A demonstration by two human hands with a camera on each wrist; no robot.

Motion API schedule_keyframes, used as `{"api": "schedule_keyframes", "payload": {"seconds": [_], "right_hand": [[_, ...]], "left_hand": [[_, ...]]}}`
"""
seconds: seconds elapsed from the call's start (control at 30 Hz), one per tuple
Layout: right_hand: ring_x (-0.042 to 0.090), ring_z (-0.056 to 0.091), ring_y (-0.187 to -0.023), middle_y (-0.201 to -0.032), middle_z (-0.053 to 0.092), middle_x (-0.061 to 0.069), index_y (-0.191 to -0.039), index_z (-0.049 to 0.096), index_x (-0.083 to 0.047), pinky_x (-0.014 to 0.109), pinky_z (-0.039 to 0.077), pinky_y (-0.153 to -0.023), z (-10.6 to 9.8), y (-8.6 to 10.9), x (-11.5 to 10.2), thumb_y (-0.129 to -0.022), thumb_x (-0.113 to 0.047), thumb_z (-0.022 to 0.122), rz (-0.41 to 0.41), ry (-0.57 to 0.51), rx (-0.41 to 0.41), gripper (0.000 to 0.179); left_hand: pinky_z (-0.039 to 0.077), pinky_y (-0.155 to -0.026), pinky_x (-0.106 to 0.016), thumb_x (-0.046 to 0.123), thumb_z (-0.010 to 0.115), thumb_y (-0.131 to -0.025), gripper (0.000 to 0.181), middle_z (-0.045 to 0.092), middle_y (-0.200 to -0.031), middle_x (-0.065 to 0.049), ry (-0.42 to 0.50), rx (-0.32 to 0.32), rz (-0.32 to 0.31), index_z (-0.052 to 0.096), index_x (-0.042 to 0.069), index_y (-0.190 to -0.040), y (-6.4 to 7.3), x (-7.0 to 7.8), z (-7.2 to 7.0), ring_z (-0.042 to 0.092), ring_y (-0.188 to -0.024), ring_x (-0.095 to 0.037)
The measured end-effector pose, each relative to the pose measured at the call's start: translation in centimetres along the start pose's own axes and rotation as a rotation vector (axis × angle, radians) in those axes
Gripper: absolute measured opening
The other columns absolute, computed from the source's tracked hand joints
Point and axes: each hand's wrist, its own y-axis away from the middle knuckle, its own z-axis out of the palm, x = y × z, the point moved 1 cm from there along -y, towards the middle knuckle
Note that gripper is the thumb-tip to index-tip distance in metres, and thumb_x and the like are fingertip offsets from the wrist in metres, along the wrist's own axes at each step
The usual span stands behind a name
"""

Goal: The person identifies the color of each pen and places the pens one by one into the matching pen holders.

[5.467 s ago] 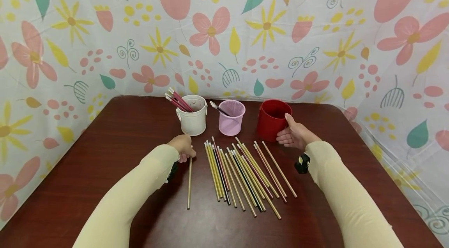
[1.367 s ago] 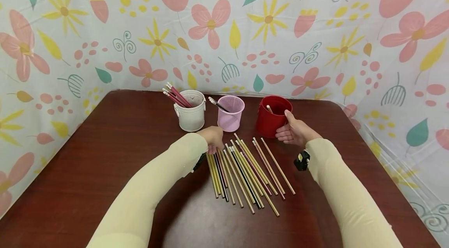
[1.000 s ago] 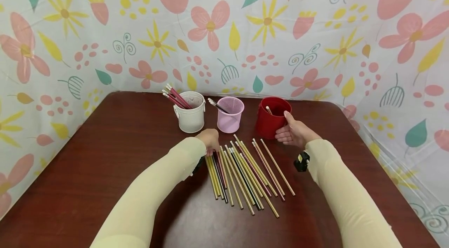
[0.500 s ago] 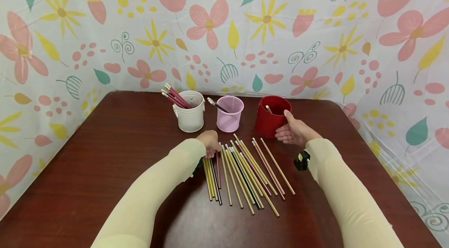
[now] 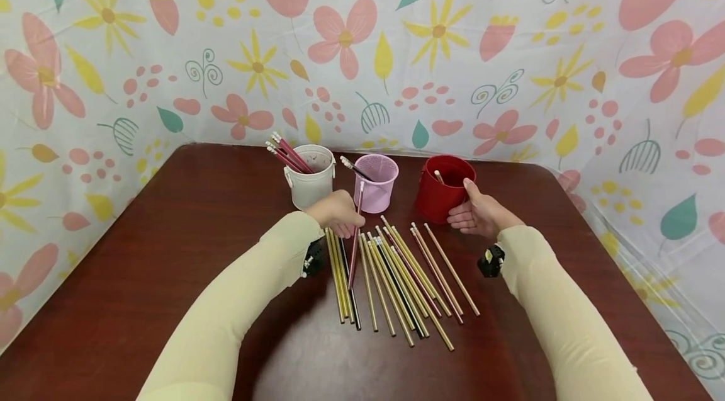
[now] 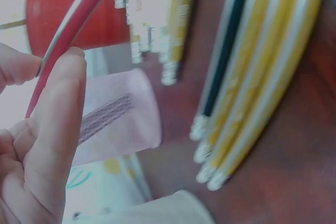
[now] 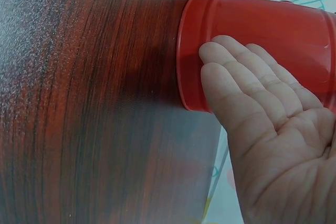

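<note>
My left hand (image 5: 340,213) pinches a dark red pencil (image 5: 354,256) near its eraser end. The pencil stands tilted over the row, its eraser (image 5: 361,186) overlapping the pink mesh cup (image 5: 378,198). In the left wrist view, thumb and index finger grip the red pencil (image 6: 67,31). Left of it lie yellow pencils (image 5: 336,281) and a black pencil (image 5: 352,300). My right hand (image 5: 480,211) rests against the red bucket (image 5: 432,203), thumb at its rim. The right wrist view shows straight fingers (image 7: 241,72) along the bucket's wall. One pencil (image 5: 438,176) pokes up inside it.
Several gold, black and red pencils (image 5: 408,288) lie fanned across the middle of the brown table (image 5: 170,275). At the back stands a white bucket (image 5: 310,192) with pink-red pencils leaning out. Black pencils (image 5: 355,168) lean in the mesh cup. Patterned cloth (image 5: 362,73) hangs behind.
A gold pencil once in my left hand is gone from the left, and a pencil now stands in the red bucket. My left hand has since lifted the red pencil; my right hand stays put.
</note>
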Motion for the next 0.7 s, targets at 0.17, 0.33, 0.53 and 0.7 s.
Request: {"api": "schedule_keyframes", "payload": {"seconds": [0.17, 0.33, 0.53, 0.7], "right_hand": [[0.020, 0.068, -0.089, -0.097, 0.070, 0.009, -0.129, 0.039, 0.018, 0.035, 0.050, -0.090, -0.2, 0.0, 0.0, -0.096, -0.064, 0.016, 0.000, -0.022, -0.006, 0.092], [0.021, 0.068, -0.090, -0.096, 0.070, 0.008, -0.128, 0.041, 0.018, 0.036, 0.050, -0.091, -0.2, 0.1, -0.1, -0.097, -0.062, 0.016, -0.005, -0.024, -0.022, 0.089], [0.022, 0.067, -0.094, -0.099, 0.070, 0.010, -0.130, 0.038, 0.019, 0.038, 0.047, -0.095, -0.3, -0.2, -0.1, -0.097, -0.062, 0.014, -0.020, -0.028, -0.041, 0.091], [0.019, 0.068, -0.090, -0.095, 0.071, 0.008, -0.129, 0.039, 0.020, 0.035, 0.050, -0.089, -0.4, -0.3, 0.1, -0.096, -0.063, 0.013, -0.020, -0.037, -0.063, 0.093]], "left_hand": [[0.057, -0.063, -0.035, 0.004, 0.061, -0.083, 0.016, 0.064, -0.061, -0.010, -0.058, 0.062, 0.093, 0.058, -0.001, -0.069, 1.6, 1.0, -1.9, 0.065, -0.055, -0.020], [0.054, -0.057, -0.026, 0.006, 0.063, -0.079, 0.013, 0.067, -0.062, -0.009, -0.286, 0.195, 0.301, 0.062, 0.002, -0.067, 3.8, 1.7, -3.9, 0.066, -0.058, -0.019], [0.050, -0.071, -0.032, 0.012, 0.066, -0.075, 0.010, 0.072, -0.076, -0.008, -0.405, 0.446, 0.525, 0.069, 0.003, -0.075, 6.1, 2.1, -6.6, 0.068, -0.078, -0.022], [0.048, -0.068, -0.031, 0.014, 0.067, -0.079, 0.016, 0.073, -0.087, -0.013, -0.196, 0.663, 0.457, 0.071, 0.001, -0.087, 7.0, 1.6, -8.8, 0.068, -0.086, -0.025]]}}
